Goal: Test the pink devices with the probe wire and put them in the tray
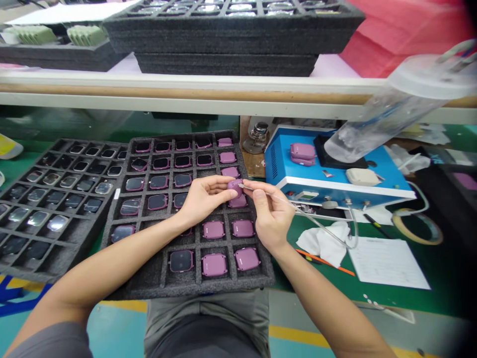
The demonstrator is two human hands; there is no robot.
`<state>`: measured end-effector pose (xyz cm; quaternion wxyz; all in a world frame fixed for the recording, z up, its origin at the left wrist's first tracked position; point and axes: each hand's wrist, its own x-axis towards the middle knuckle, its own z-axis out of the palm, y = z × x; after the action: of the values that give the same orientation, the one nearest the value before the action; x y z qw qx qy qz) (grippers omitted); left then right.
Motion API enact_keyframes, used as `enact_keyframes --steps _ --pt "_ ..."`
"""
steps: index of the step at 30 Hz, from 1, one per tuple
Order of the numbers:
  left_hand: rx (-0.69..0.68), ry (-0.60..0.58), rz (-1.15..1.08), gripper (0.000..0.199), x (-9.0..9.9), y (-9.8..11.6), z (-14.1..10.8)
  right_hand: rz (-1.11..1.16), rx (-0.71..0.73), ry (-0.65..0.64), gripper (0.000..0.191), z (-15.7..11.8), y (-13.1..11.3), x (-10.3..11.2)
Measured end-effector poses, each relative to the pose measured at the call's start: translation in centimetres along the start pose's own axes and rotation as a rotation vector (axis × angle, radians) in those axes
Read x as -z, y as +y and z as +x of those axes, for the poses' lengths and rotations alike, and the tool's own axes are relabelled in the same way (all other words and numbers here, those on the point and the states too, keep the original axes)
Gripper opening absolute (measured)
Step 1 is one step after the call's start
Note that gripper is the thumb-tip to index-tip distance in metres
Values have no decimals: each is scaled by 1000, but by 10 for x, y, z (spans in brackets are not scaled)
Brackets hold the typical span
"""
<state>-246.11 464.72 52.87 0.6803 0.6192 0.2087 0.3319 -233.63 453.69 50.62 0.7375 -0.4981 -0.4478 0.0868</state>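
My left hand (204, 198) pinches a small purple watch case (235, 187) between thumb and fingers, above the right part of a grey foam tray (244, 281). From the right, my right hand (274, 215) grips a thin needle-tipped tool (247, 187) in a pinch. Its tip is at the edge of the held case; whether they touch I cannot tell. A clear tube (320, 223) runs from behind my right hand toward the blue box (274, 171). Under my hands, the tray's compartments hold purple watch cases (213, 229), some back up, others with dark screens (181, 260) up.
A second foam tray (70, 248) with dark and shiny watch parts lies left. On the blue box are purple cases (302, 153) and a clear cylinder (383, 107). White cloth (328, 241), paper (389, 262) and a tape roll (417, 226) lie right. A shelf edge (186, 102) crosses above.
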Motion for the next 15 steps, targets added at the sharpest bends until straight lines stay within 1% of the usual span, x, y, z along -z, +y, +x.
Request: enact_keyframes --steps 10,15 --pt "-3 -12 -8 47 1 -2 0 18 3 -4 17 0 -1 0" --pt "2 -9 6 48 1 -1 0 -10 1 -1 19 1 -1 0"
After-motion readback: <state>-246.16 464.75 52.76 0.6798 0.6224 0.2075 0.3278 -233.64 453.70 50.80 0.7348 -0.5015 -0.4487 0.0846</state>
